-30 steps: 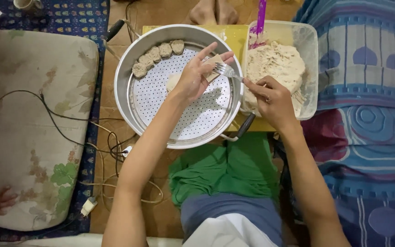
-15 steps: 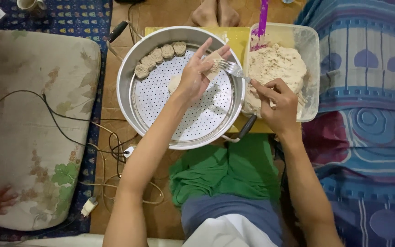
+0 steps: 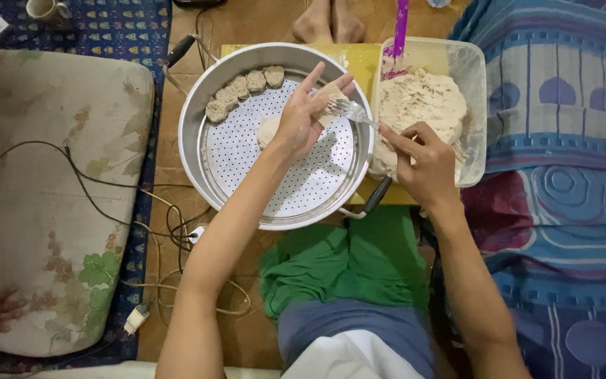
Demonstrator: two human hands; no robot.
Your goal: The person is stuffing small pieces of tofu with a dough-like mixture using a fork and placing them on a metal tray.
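Head view, looking straight down at the floor

Left hand (image 3: 301,121) over the round metal steamer tray (image 3: 208,88), fingers half open and spread, a small piece of dough (image 3: 327,92) pinched between thumb and fingertips

Right hand (image 3: 422,163) closed around the handle of a metal fork (image 3: 351,110), prongs touching the dough piece held by the left hand, just above the tray's right rim

Five small filled dumplings (image 3: 243,90) lined up in a curve along the upper left edge of the perforated plate inside the tray

One flat pale dough round (image 3: 268,130) lying on the perforated plate, partly hidden under the left hand

Clear plastic container (image 3: 477,84) just beside the tray on the right, filled with a pale minced filling (image 3: 422,105), a purple spatula (image 3: 400,35) standing in it

Yellow board (image 3: 359,60) under tray and container

Worn floral cushion (image 3: 43,196) well apart on the left, cables (image 3: 106,210) lying across it

Patterned blue blanket (image 3: 562,210) at the right
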